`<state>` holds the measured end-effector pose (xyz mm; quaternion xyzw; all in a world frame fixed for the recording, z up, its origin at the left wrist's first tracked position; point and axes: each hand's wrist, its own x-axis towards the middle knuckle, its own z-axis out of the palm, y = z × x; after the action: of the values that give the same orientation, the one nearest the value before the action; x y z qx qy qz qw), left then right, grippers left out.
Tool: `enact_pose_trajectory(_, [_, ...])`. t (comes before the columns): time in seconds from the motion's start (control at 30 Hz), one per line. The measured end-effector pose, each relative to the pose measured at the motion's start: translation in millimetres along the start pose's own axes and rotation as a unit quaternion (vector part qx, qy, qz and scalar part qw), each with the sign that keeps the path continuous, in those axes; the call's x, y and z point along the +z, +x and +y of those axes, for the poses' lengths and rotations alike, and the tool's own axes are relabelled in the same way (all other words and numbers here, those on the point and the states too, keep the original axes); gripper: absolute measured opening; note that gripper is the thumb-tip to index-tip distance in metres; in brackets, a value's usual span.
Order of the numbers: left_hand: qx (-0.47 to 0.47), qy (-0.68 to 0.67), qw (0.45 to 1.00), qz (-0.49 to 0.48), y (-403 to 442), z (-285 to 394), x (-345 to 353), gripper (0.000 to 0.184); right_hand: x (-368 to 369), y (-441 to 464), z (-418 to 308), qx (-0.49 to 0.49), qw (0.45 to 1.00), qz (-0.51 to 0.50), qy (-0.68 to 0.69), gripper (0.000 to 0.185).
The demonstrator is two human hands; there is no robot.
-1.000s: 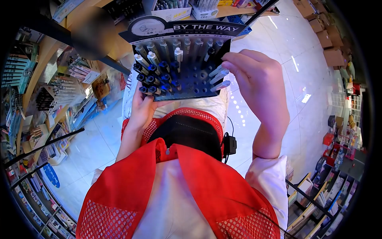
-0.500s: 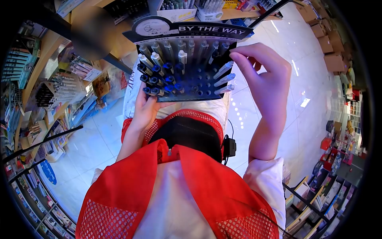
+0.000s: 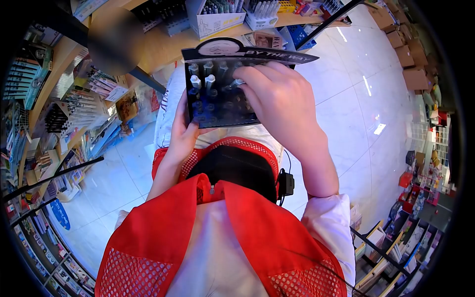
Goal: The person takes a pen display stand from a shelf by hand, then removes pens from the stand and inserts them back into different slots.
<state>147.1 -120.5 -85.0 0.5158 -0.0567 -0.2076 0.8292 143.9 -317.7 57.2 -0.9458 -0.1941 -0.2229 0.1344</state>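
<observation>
A black display box (image 3: 272, 55) headed "BY THE WAY" is in front of my body, with mechanical pencils standing in its holes. My left hand (image 3: 184, 134) grips the box at its lower left corner, thumb on the front edge. My right hand (image 3: 284, 101) reaches over the right part of the box and covers many of its holes. Its thumb and forefinger are closed on a pale mechanical pencil (image 3: 237, 83), which leans among the others. White-topped pencils (image 3: 210, 80) stand at the left; the darker ones lower down are blurred.
A wooden shelf (image 3: 170, 49) with boxes of pens (image 3: 217, 20) runs beyond the display box. Stationery racks (image 3: 79, 106) stand on the left. Cardboard boxes (image 3: 415, 76) line the far right, past the tiled floor (image 3: 351, 123). A dark rail (image 3: 329, 24) crosses the top.
My right hand has moved left from beside the box to over it, closing on a pencil. The box has shifted slightly right and tilted. My left hand still holds it.
</observation>
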Motion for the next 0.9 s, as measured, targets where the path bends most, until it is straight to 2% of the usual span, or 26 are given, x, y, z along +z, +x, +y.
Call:
enact_pose_trajectory(0.1, [0.036, 0.039, 0.999, 0.014, 2, -4, 2, 0.055, 1, -2, 2, 0.012, 0.999, 0.021, 0.036, 0.009])
enact_pose_trajectory(0.2, [0.026, 0.040, 0.999, -0.003, 4, -4, -1, 0.062, -2, -6, 0, 0.056, 0.993, 0.030, 0.101, 0.009])
enact_pose_trajectory(0.33, [0.021, 0.081, 0.996, 0.008, 5, -7, -1, 0.067, -28, -3, -2, 0.017, 0.985, 0.120, 0.122, 0.020])
enact_pose_trajectory(0.43, [0.006, 0.091, 0.996, 0.017, 4, -7, 0, 0.068, -56, -10, -4, 0.106, 0.973, 0.119, 0.167, 0.021])
enact_pose_trajectory(0.53, [-0.004, 0.052, 0.998, 0.025, 6, -12, -6, 0.064, -65, -22, -1, 0.185, 0.920, 0.258, 0.231, 0.021])
enact_pose_trajectory(0.7, [-0.017, -0.048, 0.999, -0.005, 2, 1, -7, 0.056, -89, -54, 8, 0.274, 0.878, 0.301, 0.254, 0.012])
enact_pose_trajectory(0.77, [0.008, -0.077, 0.997, -0.029, 0, -7, -16, 0.051, -92, -56, 6, 0.286, 0.878, 0.301, 0.238, 0.012])
enact_pose_trajectory(0.83, [0.041, -0.110, 0.990, -0.084, 0, -11, -24, 0.050, -89, -56, 10, 0.245, 0.893, 0.291, 0.240, 0.013])
enact_pose_trajectory(0.9, [0.013, -0.110, 0.992, -0.056, -1, -13, -27, 0.053, -83, -51, 14, 0.202, 0.918, 0.266, 0.213, 0.015])
